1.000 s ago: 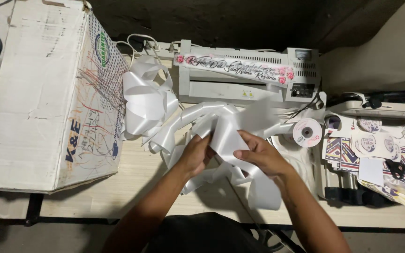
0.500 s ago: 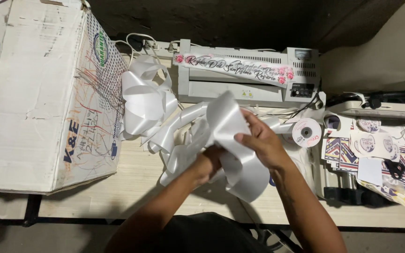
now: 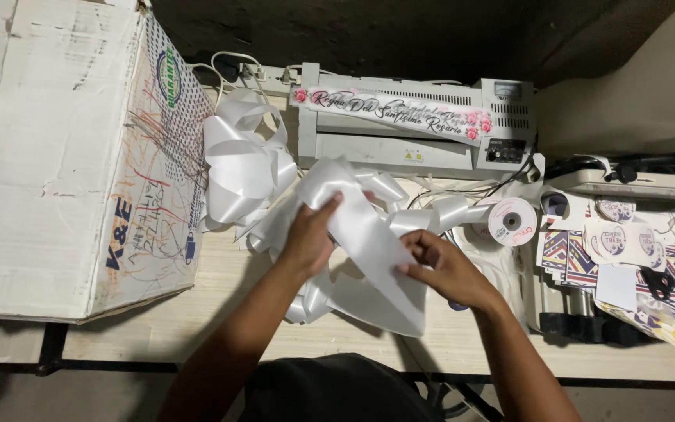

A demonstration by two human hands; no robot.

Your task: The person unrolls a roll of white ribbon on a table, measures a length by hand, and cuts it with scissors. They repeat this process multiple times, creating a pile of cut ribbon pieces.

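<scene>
Both hands gripped the white ribbon (image 3: 369,242) before the laminator (image 3: 416,129): left hand (image 3: 310,234) pinching its upper fold, right hand (image 3: 443,266) its edge. Bare worktop (image 3: 197,312) lay nearer.

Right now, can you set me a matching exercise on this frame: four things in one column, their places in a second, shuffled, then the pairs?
Things:
1. cardboard box
2. laminator
3. ribbon spool
4. white ribbon

Places:
A. between left hand and right hand
B. far left on the table
C. at the back, against the wall
D. right of the hands, before the laminator

Pairs: 1-B, 2-C, 3-D, 4-A
</scene>
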